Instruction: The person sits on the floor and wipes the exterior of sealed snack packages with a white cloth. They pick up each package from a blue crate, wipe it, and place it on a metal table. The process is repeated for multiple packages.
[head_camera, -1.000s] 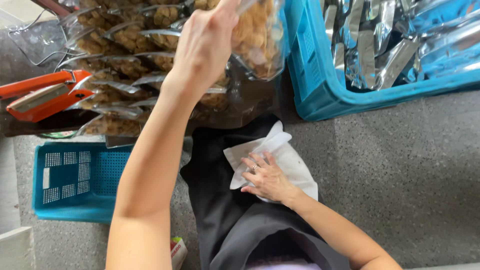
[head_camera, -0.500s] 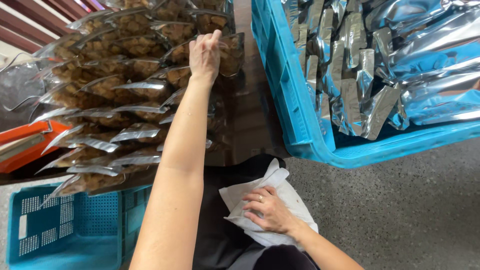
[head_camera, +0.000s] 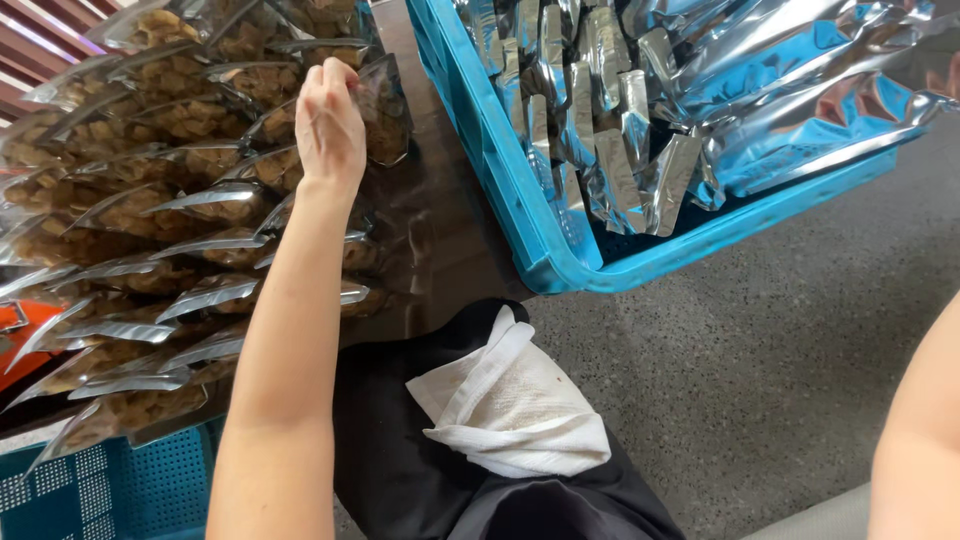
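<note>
At the far end of the stacked rows, the left hand rests with its fingers curled loosely over the top edge of a clear snack pouch, the outermost one in the pile; whether the fingertips actually pinch the seal or only touch it is hard to tell from this angle. To set a pouch well here, it should lean at the same tilt as its neighbours, silver sealed edge up, so the row stays even and nothing slides off the dark tabletop. Around it, the filled pouches overlap like shingles toward the near edge. Just right of the pile stands a blue crate holding empty foil bags. Nearer the body, a folded white cloth lies on the lap. Only the right forearm shows at the frame edge; the right hand is out of view.
</note>
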